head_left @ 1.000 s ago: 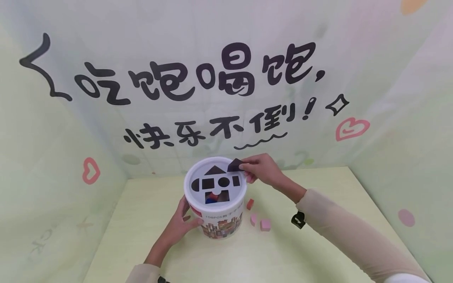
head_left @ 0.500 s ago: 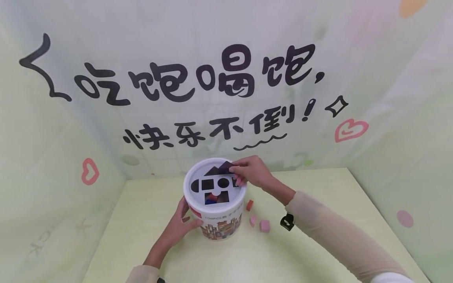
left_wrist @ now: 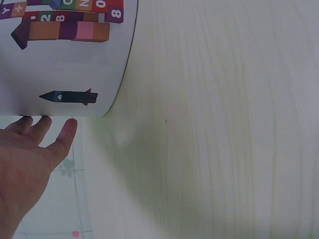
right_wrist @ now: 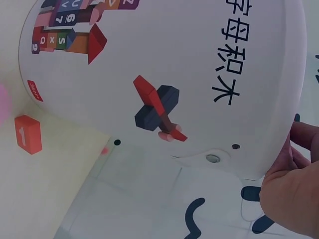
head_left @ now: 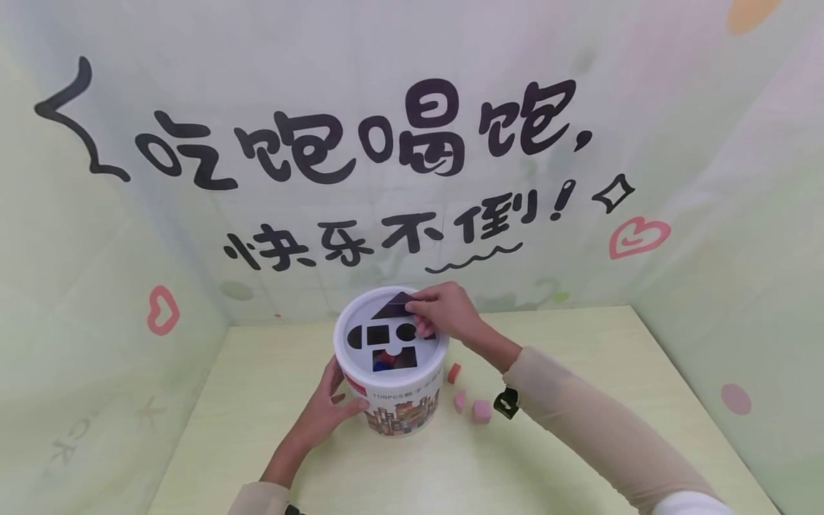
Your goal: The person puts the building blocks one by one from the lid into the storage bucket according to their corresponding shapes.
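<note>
A white lidded bucket of toy blocks (head_left: 402, 390) stands upright on the table, its lid (head_left: 357, 361) cut with shaped holes. My left hand (head_left: 325, 411) holds the bucket's left side, thumb in front, fingers round the wall. Above the lid, my right hand (head_left: 447, 311) pinches a dark triangular block (head_left: 394, 306) at its right corner. That block overlaps the triangular hole; whether any of it is inside, I cannot tell. Red and blue blocks (head_left: 385, 360) show through the front opening. In the right wrist view the bucket hides the pinched block.
Right of the bucket lie a red block (head_left: 454, 373), a thin pink block (head_left: 460, 400) and a thicker pink block (head_left: 481, 410) on the pale table (head_left: 566, 400). A printed wall sheet (head_left: 360, 71) stands close behind the bucket.
My right hand has carried the dark triangular block leftward, from the lid's right rim to over the triangular hole. My left hand and the bucket have stayed put.
</note>
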Available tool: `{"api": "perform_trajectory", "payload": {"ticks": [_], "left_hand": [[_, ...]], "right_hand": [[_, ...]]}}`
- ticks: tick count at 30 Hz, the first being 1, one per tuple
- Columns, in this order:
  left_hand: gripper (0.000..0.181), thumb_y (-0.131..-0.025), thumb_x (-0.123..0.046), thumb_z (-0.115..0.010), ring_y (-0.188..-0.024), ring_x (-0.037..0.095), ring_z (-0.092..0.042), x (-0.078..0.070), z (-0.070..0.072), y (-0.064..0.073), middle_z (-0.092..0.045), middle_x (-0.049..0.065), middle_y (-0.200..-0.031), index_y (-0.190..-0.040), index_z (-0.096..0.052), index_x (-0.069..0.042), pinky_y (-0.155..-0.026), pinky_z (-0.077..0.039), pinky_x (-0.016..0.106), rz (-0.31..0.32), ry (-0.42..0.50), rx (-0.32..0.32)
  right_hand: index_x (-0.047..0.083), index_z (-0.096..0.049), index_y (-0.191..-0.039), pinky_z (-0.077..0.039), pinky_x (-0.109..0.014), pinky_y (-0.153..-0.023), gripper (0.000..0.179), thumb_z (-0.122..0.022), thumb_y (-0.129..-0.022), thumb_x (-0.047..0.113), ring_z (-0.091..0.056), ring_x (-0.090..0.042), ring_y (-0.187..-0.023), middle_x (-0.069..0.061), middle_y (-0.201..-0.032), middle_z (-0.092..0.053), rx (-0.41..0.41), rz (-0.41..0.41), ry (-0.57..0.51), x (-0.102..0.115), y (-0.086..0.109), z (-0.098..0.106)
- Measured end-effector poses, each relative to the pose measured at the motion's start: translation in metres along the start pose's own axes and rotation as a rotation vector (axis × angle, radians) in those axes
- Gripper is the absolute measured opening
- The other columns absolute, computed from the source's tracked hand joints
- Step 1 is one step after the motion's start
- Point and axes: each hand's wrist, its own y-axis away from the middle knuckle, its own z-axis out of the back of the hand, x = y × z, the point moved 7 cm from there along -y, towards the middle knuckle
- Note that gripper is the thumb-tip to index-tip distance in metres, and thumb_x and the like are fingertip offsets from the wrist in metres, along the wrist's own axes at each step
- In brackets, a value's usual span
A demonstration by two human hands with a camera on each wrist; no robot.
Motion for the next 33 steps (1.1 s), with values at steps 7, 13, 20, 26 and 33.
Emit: {"api": "perform_trajectory", "payload": {"ticks": [7,13,20,26,33], "left_hand": [[0.098,-0.084,-0.025,-0.075,-0.146,0.04,-0.021,-0.001,-0.001,-0.002,-0.018,0.01,-0.162,-0.157,-0.01,-0.026,-0.107,-0.034,0.064,-0.008,0.004,0.002],[0.097,-0.084,-0.025,-0.075,-0.146,0.039,-0.021,-0.001,-0.002,-0.003,-0.019,0.01,-0.162,-0.156,-0.01,-0.027,-0.107,-0.034,0.064,-0.009,0.007,0.005],[0.098,-0.084,-0.025,-0.075,-0.146,0.039,-0.021,-0.001,-0.002,-0.004,-0.018,0.008,-0.162,-0.156,-0.009,-0.029,-0.107,-0.034,0.064,-0.006,0.007,0.006],[0.097,-0.085,-0.024,-0.075,-0.146,0.04,-0.02,-0.003,-0.001,-0.002,-0.017,0.01,-0.162,-0.156,-0.009,-0.027,-0.106,-0.034,0.065,-0.009,0.001,0.003],[0.097,-0.085,-0.023,-0.075,-0.146,0.041,-0.019,-0.001,-0.001,0.0,-0.017,0.011,-0.162,-0.156,-0.01,-0.026,-0.107,-0.034,0.065,0.0,0.008,0.005]], "right_hand": [[-0.001,-0.072,-0.105,-0.058,-0.032,-0.052,0.02,-0.07,-0.089,0.011,-0.063,-0.014,-0.048,-0.011,-0.065,-0.066,-0.006,-0.001,0.031,0.005,-0.003,-0.007],[0.0,-0.073,-0.102,-0.057,-0.03,-0.05,0.017,-0.07,-0.089,0.012,-0.063,-0.014,-0.048,-0.009,-0.065,-0.066,0.006,-0.005,0.068,0.006,-0.006,-0.011],[-0.001,-0.072,-0.107,-0.059,-0.032,-0.053,0.021,-0.069,-0.089,0.011,-0.065,-0.015,-0.05,-0.015,-0.07,-0.068,-0.031,-0.015,0.023,0.003,-0.002,-0.006],[-0.001,-0.072,-0.104,-0.059,-0.032,-0.053,0.019,-0.069,-0.089,0.009,-0.063,-0.014,-0.049,-0.01,-0.065,-0.066,-0.096,0.009,-0.02,0.0,0.004,0.009],[-0.001,-0.072,-0.105,-0.058,-0.03,-0.053,0.02,-0.068,-0.089,0.009,-0.062,-0.014,-0.048,-0.011,-0.066,-0.065,-0.126,0.003,-0.022,-0.005,0.008,0.02]]}}
